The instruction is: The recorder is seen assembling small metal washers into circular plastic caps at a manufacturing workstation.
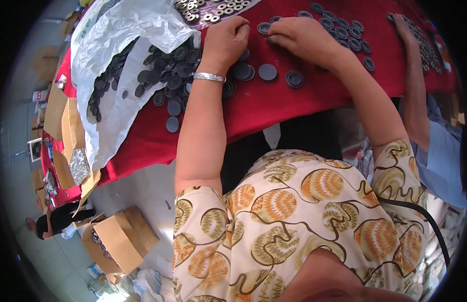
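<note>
My left hand (226,43), with a silver bracelet (209,77) at the wrist, is closed over the red table. Its curled fingers point away, and anything between them is hidden. My right hand (306,41) is bent inward with its fingers pressed together. Beside its fingertips lies a dark grey round cap (263,28); whether the fingers grip a piece cannot be made out. A heap of dark round caps (180,68) spreads left of and under my left wrist. Between my forearms lie a flat grey disc (268,72) and a ringed cap (294,79).
A white plastic bag (127,30) lies open around the heap. Metallic rings (223,9) sit on clear plastic at the far edge. More caps (342,32) are grouped beyond my right hand. Another person's arm (414,85) reaches in at right. A cardboard box (120,239) stands on the floor.
</note>
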Demonstrator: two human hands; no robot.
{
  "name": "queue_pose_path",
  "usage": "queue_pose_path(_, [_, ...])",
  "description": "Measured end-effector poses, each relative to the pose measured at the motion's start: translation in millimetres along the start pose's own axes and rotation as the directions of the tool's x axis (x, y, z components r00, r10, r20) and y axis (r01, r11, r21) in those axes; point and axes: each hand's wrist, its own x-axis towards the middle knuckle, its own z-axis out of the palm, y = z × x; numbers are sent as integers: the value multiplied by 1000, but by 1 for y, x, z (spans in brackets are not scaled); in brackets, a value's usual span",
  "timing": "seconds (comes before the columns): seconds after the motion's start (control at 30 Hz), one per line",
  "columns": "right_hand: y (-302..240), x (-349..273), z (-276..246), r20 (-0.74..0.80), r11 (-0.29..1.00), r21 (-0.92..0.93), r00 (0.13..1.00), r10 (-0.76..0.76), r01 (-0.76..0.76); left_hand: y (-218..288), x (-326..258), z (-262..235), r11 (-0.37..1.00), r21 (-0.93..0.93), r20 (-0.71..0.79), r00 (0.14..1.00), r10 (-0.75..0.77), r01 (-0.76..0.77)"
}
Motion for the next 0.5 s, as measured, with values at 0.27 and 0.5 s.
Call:
queue_pose_path(0.27, [35, 20, -21, -75, 973, 37, 970, 230, -227, -3, -4, -7, 999, 24, 46, 999, -26, 25])
queue_pose_path(0.5, [31, 6, -15, -274, 995, 10, 957, -93, 100, -2, -4, 3, 992, -86, 110, 989, 99, -90])
